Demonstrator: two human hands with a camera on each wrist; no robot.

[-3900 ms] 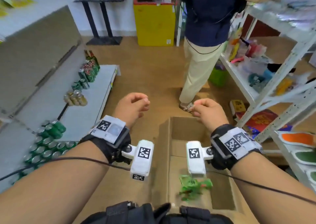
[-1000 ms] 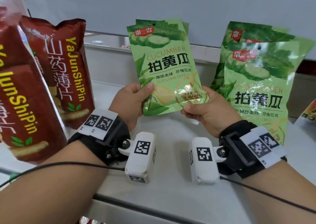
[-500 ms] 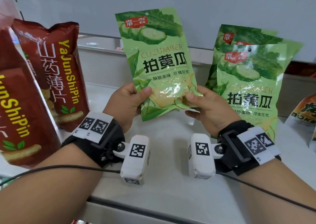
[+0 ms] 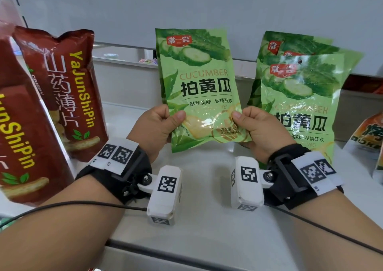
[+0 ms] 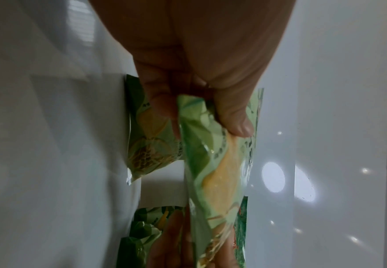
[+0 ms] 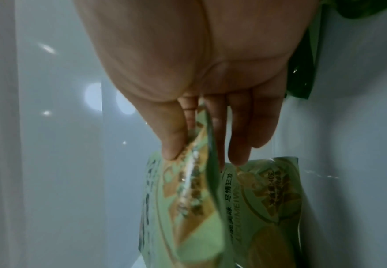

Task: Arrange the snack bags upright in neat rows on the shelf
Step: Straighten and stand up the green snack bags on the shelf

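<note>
A green cucumber snack bag (image 4: 199, 88) is held upright above the white shelf (image 4: 203, 225), its bottom edge just off the surface. My left hand (image 4: 157, 127) pinches its lower left edge, thumb in front. My right hand (image 4: 259, 129) pinches its lower right edge. In the left wrist view the thumb (image 5: 235, 116) presses the green cucumber snack bag (image 5: 213, 163). In the right wrist view the fingers (image 6: 235, 137) lie behind the green cucumber snack bag (image 6: 187, 208). A row of the same green bags (image 4: 298, 105) stands upright just to the right.
Tall red YaJunShiPin bags (image 4: 68, 92) stand at the left, another red bag (image 4: 18, 129) closer to me. An orange bag (image 4: 371, 138) shows at the right edge. A grey back wall (image 4: 207, 7) closes the shelf behind. A cable (image 4: 72, 205) runs from the left wrist.
From the cardboard box on the floor I have come to the shelf with the green bag. Over the last second the bag has been turned upright and square between both hands.
</note>
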